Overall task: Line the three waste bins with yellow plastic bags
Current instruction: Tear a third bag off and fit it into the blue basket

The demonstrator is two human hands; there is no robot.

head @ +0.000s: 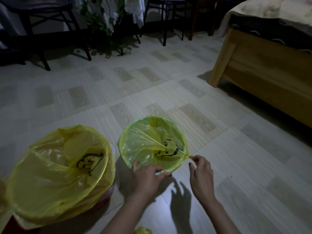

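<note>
Left hand [146, 173] grips the small bin's [168, 171] rim; right hand [200, 171] pinches its yellow bag [143, 146].

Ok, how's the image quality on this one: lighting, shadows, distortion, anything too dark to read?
Head view: dim overall, with the chair legs along the top nearly black. A close light throws hard hand shadows on the floor below the right hand. Wide-angle bending curves the bed frame. The left hand and smaller bin's bag read clearly.
</note>
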